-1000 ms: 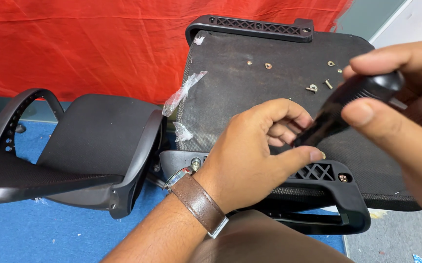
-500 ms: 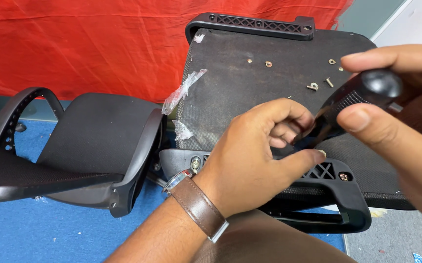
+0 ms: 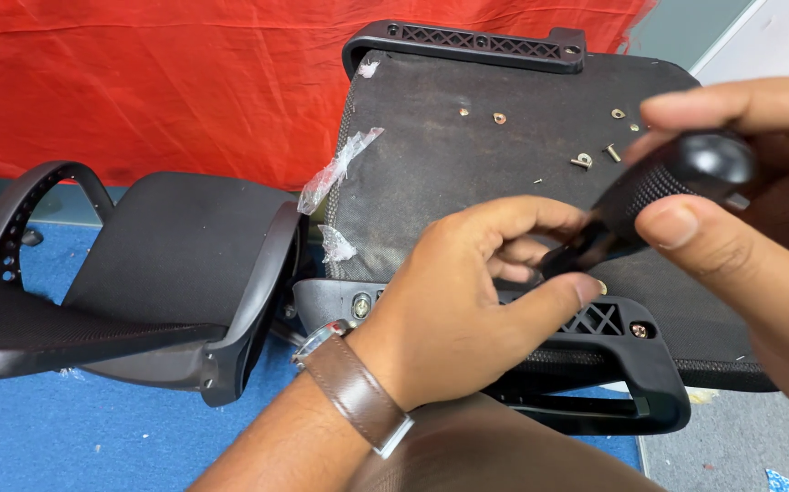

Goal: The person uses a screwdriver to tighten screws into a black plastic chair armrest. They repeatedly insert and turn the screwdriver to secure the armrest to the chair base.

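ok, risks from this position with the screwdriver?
Left hand pinches the shaft just below the screwdriver handle, so a slip could jab those fingers. Loose screws and washers lie on the tilted seat underside and might roll off. The tip is hidden behind the left hand, so seating is unverifiable.

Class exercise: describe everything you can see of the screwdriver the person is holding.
The screwdriver has a black handle, textured along its body with a smooth rounded end cap, seemingly plastic or rubber. It slants down to the left over the upturned chair seat. The right hand pinches the handle between thumb and fingers; the left hand closes around its lower end, hiding the shaft and tip.
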